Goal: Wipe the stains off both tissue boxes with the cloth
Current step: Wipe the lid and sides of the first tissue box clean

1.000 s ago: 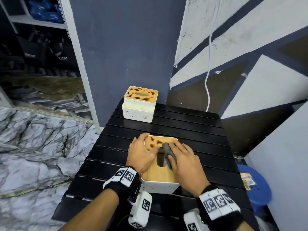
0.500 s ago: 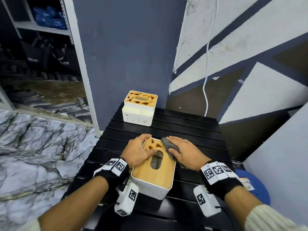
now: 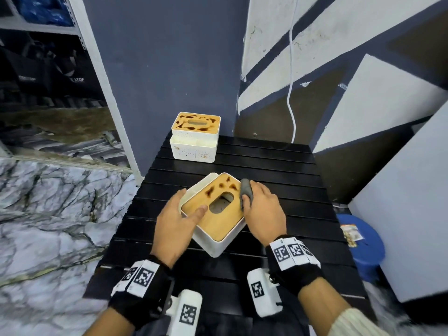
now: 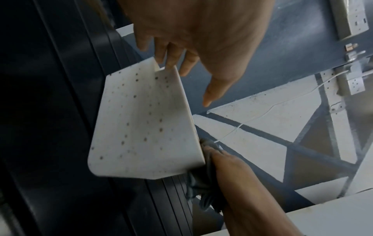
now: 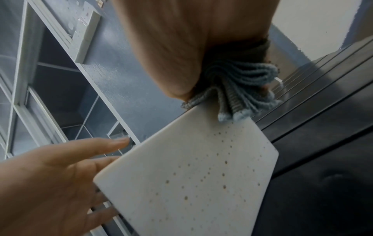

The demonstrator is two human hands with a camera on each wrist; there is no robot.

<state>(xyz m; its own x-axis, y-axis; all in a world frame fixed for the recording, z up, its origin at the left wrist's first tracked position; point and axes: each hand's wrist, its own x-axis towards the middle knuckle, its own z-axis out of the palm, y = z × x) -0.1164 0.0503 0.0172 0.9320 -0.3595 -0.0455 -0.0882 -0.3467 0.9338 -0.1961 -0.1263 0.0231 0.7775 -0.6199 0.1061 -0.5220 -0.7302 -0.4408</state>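
- Head view: right hand point(image 3: 263, 209) grips the cloth point(image 3: 246, 193) against the near box's point(image 3: 213, 212) right edge.
- Left hand point(image 3: 175, 221), fingers straight, steadies its left side.
- Far box point(image 3: 196, 137), stained, sits at the table's point(image 3: 278, 170) far-left.

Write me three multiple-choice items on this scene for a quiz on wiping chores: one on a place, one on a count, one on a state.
1. Where does the far tissue box stand?
A. at the table's back edge by the blue wall
B. on the floor
C. on the near box

2. How many tissue boxes are on the black table?
A. one
B. two
C. three

3. What is the right hand doing?
A. resting empty
B. gripping the grey cloth
C. lifting the lid

Key: 1 A, it sits at the table's far end against the wall. 2 B, that one and the near tissue box. 3 B, fingers wrap the bunched cloth at the near box's edge.
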